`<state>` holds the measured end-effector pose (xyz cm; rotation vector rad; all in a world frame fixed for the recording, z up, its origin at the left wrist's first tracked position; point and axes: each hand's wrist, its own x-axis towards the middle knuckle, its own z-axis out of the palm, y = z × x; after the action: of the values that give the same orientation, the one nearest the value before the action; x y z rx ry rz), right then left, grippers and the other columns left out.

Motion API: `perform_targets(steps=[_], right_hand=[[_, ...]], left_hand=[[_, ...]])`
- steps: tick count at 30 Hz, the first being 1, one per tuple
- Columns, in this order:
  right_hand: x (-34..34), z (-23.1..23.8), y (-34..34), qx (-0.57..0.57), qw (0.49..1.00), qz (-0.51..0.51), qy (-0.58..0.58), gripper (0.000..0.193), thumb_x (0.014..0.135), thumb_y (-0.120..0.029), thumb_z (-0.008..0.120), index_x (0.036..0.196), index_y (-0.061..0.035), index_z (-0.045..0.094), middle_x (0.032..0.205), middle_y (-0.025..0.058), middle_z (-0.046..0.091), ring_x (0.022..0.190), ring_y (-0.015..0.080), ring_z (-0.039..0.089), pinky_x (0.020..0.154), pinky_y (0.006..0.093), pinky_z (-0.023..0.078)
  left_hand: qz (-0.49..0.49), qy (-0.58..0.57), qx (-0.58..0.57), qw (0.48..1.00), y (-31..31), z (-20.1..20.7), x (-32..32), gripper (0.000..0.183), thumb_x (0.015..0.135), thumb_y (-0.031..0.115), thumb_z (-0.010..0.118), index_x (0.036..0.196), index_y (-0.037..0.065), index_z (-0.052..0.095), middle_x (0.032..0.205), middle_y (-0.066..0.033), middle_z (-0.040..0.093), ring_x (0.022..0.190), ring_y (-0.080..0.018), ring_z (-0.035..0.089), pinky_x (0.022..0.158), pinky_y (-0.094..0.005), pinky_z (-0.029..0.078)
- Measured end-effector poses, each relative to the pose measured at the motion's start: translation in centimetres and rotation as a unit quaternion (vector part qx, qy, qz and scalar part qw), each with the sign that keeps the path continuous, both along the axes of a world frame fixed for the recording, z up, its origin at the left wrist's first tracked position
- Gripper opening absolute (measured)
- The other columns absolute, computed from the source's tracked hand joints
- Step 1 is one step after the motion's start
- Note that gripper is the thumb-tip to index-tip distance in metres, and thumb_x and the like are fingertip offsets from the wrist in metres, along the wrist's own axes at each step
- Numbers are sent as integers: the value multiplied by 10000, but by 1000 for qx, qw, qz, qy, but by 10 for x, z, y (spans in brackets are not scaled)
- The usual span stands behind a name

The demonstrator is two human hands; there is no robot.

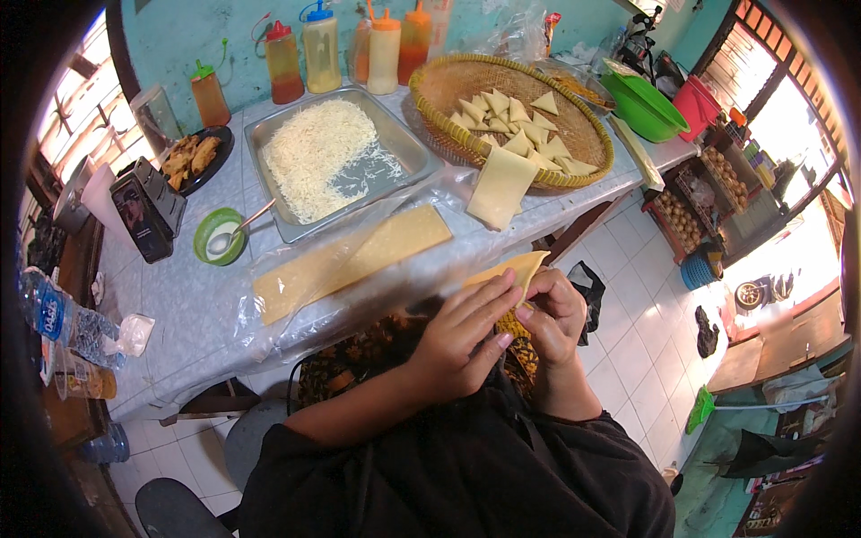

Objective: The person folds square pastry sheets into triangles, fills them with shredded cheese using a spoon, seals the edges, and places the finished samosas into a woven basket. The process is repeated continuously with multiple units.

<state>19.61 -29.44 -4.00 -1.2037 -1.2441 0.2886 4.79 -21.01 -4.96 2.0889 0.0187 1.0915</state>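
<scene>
Held piece: a pale dough sheet (508, 266), folded to a pointed corner, sits between the two hands, above the lap and off the counter's (157, 296) front edge.
Left hand (468, 334): fingers extended along the sheet and touching it; the thumb stands apart, so whether it grips cannot be told.
Right hand (553, 316): fingers curled, pinching the sheet near its corner.
Drop hazard: nothing firm supports the piece; a loosened pinch could let it fall to the lap or floor.
Tear hazard: the sheet looks thin; uneven pressure at the corner could split the fold.
Seam hazard: misaligned edges could leave a gap; contents, if any, are hidden.
Dough strip (395, 242): on the counter, at least partly under clear plastic (318, 307); uncovered areas could dry and crack.
Loose sheets (500, 186): lean on the basket's (434, 123) rim, lower end near the counter's edge; a knock could dislodge them.
Triangular parcels (517, 143): heaped together in the basket; damp faces could stick.
Green bowl (203, 250): the spoon's (256, 213) handle juts beyond the rim; a passing sleeve could tip it.
</scene>
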Motion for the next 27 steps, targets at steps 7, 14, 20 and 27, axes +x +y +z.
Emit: perform_targets(steps=[7,14,20,27], right_hand=[[-3,-1,3,29,1000,-6,-3,133,668,-45,621,775,10,564,762,73,581,670,125,516,598,232,396],[-4,0,4,25,999,-28,-16,110,667,-37,605,756,10,561,754,73,577,670,127,521,602,234,404],[-4,-1,3,-8,1000,24,-2,91,678,-28,576,759,11,567,754,69,578,677,143,533,621,247,419],[-8,-2,7,-104,994,22,12,77,685,-40,563,743,10,571,745,68,576,705,156,543,650,261,425]], left_hand=[[13,0,19,1000,-2,2,1,481,771,26,621,1235,-37,509,1316,-217,476,1186,-349,480,998,-411,363],[16,-8,6,1000,-1,3,2,439,764,3,617,1195,-16,538,1279,-208,506,1155,-335,513,980,-397,388],[31,-36,-42,998,1,0,2,342,761,-28,610,1099,-9,565,1204,-202,552,1093,-317,557,946,-376,419],[-9,-37,-231,972,3,-22,7,161,872,4,545,1032,7,526,1112,-152,582,1054,-189,557,902,-318,441]])
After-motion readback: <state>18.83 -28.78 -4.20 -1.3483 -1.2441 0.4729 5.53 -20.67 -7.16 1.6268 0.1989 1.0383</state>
